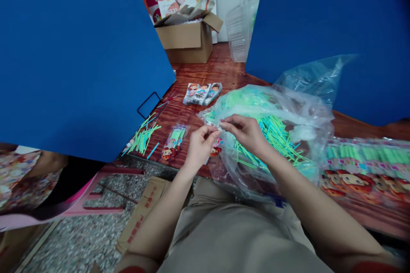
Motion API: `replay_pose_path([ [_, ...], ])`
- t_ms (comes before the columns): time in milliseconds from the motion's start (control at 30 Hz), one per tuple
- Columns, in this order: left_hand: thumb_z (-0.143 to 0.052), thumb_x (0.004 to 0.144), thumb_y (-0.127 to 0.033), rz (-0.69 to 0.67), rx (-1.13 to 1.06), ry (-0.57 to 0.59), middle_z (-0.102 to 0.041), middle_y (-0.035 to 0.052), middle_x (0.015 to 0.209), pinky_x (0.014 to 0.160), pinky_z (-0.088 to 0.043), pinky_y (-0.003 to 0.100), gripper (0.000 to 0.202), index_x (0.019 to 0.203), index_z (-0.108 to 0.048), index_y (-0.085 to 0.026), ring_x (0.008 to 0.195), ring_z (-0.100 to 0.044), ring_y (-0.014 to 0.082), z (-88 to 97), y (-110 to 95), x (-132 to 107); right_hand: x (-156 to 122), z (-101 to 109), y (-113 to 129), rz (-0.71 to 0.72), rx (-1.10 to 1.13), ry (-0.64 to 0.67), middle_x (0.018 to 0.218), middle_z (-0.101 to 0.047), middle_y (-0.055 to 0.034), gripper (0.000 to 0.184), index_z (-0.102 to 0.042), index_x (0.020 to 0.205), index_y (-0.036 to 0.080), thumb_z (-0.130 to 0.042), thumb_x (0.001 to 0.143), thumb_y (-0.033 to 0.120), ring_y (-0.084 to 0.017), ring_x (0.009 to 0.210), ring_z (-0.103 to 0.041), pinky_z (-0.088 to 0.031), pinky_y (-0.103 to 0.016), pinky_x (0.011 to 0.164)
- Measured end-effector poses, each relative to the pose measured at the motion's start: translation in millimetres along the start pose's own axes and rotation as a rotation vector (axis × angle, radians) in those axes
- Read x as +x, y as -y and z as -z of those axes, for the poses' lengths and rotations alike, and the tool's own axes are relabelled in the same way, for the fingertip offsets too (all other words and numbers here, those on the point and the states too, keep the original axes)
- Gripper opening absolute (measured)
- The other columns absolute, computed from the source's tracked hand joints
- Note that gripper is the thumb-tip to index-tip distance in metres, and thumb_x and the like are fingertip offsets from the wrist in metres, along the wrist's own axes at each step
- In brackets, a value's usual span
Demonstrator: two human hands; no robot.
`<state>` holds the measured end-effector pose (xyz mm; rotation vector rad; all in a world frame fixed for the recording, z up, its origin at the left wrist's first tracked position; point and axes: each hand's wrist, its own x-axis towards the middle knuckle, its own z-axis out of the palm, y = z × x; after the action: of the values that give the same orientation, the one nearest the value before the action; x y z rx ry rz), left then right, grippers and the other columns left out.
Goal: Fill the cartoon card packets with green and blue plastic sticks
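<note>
My left hand (200, 147) and my right hand (243, 132) pinch the top of a small clear plastic packet (214, 127) at their fingertips, with a cartoon-printed card (216, 147) showing below them. Just behind my right hand lies a large clear plastic bag (275, 136) full of loose green and blue sticks. To the left of my left hand are a filled packet with a cartoon card (174, 142) and a scatter of loose green sticks (142, 137). Several printed packets (202, 94) lie together farther forward.
A reddish wooden table (224, 72) bears a long printed strip of packets (365, 170) at right. Blue panels (70, 51) rise on both sides. Behind stands an open cardboard box (187, 38). A person in a floral garment (19, 179) sits at lower left, beside a pink stool (96, 192).
</note>
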<state>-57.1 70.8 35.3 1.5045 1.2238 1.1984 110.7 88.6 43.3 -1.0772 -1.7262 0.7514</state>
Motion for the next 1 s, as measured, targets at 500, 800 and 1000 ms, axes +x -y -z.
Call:
replay_pose_path([
  [500,-0.054,0.090,-0.040,0.172,0.057,0.172,-0.052,-0.0026,0.060,0.058,-0.036,0.024,0.029,0.073,-0.062,-0.018,0.058,-0.046,0.0128,-60.7,23.1,-50.8,-75.7,24.4,-27.4,-0.233,0.041,-0.109,0.056,-0.056,0.0019,0.046,-0.063,0.063,0.016,-0.064,0.084,0.057,-0.010,0.053,-0.047,-0.034,-0.024,0.053],
  [800,-0.073,0.076,-0.037,0.283,-0.164,0.169,-0.060,-0.0007,0.067,0.061,-0.045,0.022,0.023,0.075,-0.065,-0.015,0.063,-0.053,0.0116,-67.4,13.5,-56.1,-99.7,31.2,-20.8,-0.120,0.039,-0.149,0.062,-0.062,-0.0008,0.038,-0.063,0.066,0.019,-0.064,0.088,0.049,-0.014,0.060,-0.058,-0.044,-0.025,0.060],
  [1000,-0.078,0.067,-0.043,0.466,-0.242,0.104,-0.056,-0.0037,0.059,0.044,-0.043,0.020,0.030,0.074,-0.068,-0.016,0.050,-0.048,0.0096,-68.3,14.9,-61.6,-106.6,58.1,-45.0,-0.300,0.123,-0.133,0.076,-0.069,-0.0037,0.036,-0.070,0.092,0.019,-0.050,0.095,0.049,-0.017,0.070,-0.065,-0.050,-0.028,0.067],
])
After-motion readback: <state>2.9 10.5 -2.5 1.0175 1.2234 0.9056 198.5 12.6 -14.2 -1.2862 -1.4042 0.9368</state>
